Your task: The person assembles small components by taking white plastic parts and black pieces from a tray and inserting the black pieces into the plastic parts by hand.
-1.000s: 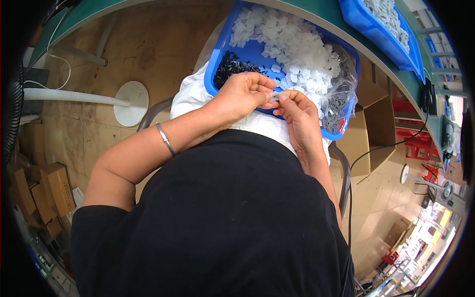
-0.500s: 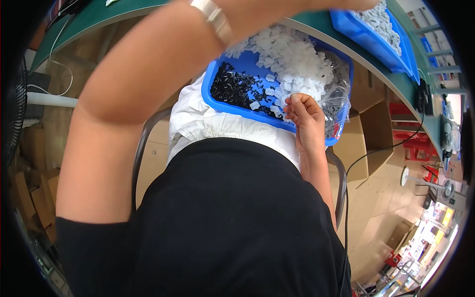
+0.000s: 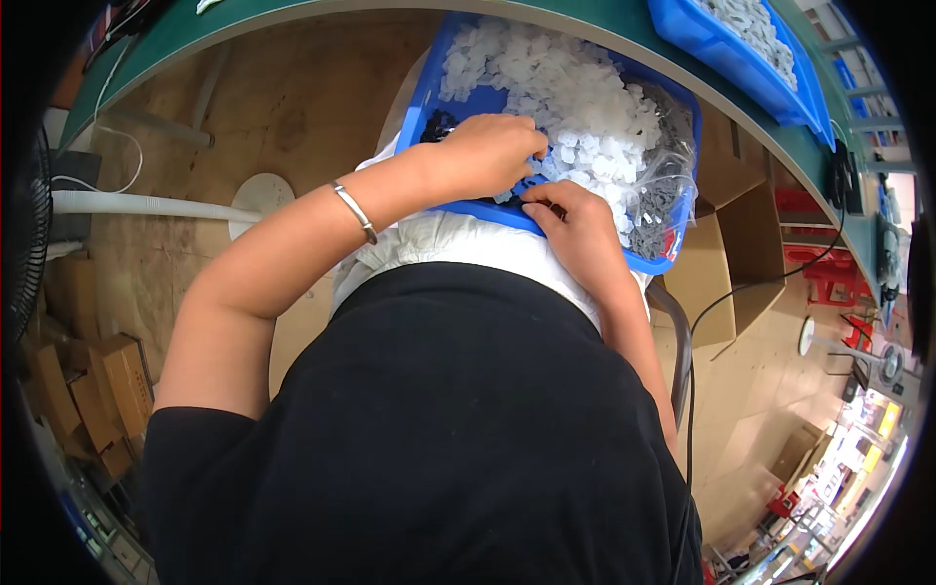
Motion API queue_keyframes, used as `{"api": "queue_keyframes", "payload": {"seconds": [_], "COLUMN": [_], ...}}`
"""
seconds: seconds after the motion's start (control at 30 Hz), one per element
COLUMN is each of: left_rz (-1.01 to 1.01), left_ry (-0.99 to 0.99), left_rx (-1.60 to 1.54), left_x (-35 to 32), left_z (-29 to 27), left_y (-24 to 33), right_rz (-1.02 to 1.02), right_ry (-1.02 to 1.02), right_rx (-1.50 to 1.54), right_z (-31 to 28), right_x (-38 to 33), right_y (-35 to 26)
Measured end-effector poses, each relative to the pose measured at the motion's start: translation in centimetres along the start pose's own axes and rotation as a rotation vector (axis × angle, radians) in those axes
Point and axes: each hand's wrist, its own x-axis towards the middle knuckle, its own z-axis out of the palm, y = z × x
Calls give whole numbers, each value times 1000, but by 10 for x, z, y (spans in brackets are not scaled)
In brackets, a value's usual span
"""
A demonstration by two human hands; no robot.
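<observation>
A blue plastic tray rests on my lap. Small translucent white plastic pieces are heaped across its middle and far side. Small black parts lie at its near left, partly covered by my left hand. That hand reaches in from the left, fingers curled down among the pieces. Close beside it, my right hand is over the tray's near edge, with thumb and fingers drawn together. Whatever either hand pinches is hidden or too small to name. A clear plastic bag with grey parts lies along the tray's right side.
A green worktable curves across the far side, its edge just beyond the tray. Another blue tray of pale pieces stands on it. Cardboard boxes and a black cable are at right; a fan is at left.
My left arm has come back from the far right, near the tabletop tray, and its hand is now down in the lap tray. My right hand has lowered slightly toward the near edge.
</observation>
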Motion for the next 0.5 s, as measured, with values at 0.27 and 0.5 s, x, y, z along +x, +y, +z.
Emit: {"api": "queue_keyframes", "payload": {"seconds": [0.27, 0.5], "left_rz": [117, -459], "left_ry": [181, 57], "left_rx": [64, -1049], "left_x": [1, -18], "left_z": [19, -16], "left_y": [-19, -8], "right_rz": [-200, -315], "right_ry": [-103, -159], "right_rx": [-430, -529], "right_z": [6, 9], "right_x": [19, 22], "right_y": [-1, 7]}}
